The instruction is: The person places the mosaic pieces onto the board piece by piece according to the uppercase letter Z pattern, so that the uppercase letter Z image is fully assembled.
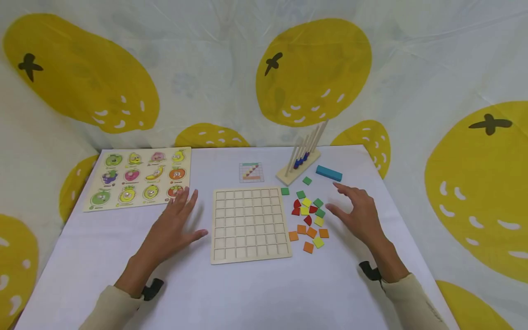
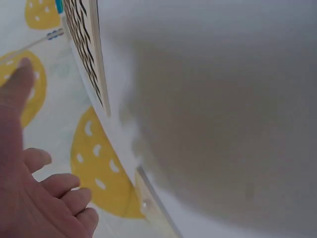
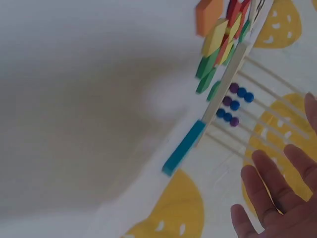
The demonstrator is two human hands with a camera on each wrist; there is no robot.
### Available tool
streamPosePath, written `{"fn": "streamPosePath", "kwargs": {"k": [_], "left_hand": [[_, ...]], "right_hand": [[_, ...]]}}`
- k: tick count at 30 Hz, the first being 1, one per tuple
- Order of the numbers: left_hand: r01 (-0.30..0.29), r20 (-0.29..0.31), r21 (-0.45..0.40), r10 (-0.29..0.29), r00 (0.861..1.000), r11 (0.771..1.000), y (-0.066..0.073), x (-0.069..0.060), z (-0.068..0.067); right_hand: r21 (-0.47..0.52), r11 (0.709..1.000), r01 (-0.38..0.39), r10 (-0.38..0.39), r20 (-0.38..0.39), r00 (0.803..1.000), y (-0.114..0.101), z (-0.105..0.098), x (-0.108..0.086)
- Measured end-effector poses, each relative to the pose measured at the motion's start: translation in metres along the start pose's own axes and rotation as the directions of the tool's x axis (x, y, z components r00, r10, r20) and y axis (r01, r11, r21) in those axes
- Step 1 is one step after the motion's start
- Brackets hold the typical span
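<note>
My left hand (image 1: pixel 170 229) hovers with fingers spread between the fruit puzzle board (image 1: pixel 140 178) and the square wooden grid board (image 1: pixel 250 225). Its loosely bent fingers (image 2: pixel 64 191) show in the left wrist view, holding nothing. On the other side my right hand (image 1: pixel 360 214), likewise empty, is held above the cloth with thumb and fingers apart. Nearest to it lie loose tiles: green squares (image 1: pixel 318 202), yellow squares (image 1: pixel 319 222), orange squares (image 1: pixel 323 233) and red quarter-circles (image 1: pixel 308 220). A blue bar (image 1: pixel 329 173) lies just beyond its fingertips.
Behind the tiles stands a wooden peg rack (image 1: pixel 284 176) with tall rods and some blue and purple beads (image 1: pixel 301 160). A small printed card (image 1: pixel 251 172) lies behind the grid board. A patterned cloth backdrop (image 1: pixel 222 68) rises at the table's far edge.
</note>
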State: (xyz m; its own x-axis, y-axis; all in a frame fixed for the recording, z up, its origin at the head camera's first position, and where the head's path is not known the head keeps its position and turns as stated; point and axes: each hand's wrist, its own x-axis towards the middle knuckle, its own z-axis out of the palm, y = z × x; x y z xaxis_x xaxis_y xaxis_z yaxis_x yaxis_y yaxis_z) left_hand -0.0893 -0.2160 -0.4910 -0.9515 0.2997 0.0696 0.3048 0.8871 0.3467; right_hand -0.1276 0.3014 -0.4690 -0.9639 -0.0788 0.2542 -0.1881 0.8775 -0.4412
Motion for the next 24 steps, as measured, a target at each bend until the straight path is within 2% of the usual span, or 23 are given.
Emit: {"fn": "streamPosePath", "kwargs": {"k": [4, 11, 18, 24], "left_hand": [[-0.035, 0.047, -0.03, 0.037, 0.998, 0.999, 0.007, 0.001, 0.012], [0.002, 0.15, -0.056, 0.007, 0.989, 0.998, 0.017, 0.002, 0.023], [-0.022, 0.188, -0.065, 0.034, 0.982, 0.998, 0.021, 0.004, 0.025], [-0.033, 0.205, -0.066, 0.046, 0.978, 0.997, 0.022, 0.004, 0.025]], "right_hand": [[0.079, 0.997, 0.003, -0.007, 0.047, 0.999, -0.01, 0.012, 0.013], [0.094, 0.995, 0.022, -0.033, 0.122, 0.992, -0.022, 0.031, 0.037], [0.045, 0.998, -0.045, 0.034, 0.221, 0.975, -0.024, 0.053, 0.057], [0.024, 0.996, -0.084, 0.074, 0.287, 0.955, -0.024, 0.063, 0.071]]}}
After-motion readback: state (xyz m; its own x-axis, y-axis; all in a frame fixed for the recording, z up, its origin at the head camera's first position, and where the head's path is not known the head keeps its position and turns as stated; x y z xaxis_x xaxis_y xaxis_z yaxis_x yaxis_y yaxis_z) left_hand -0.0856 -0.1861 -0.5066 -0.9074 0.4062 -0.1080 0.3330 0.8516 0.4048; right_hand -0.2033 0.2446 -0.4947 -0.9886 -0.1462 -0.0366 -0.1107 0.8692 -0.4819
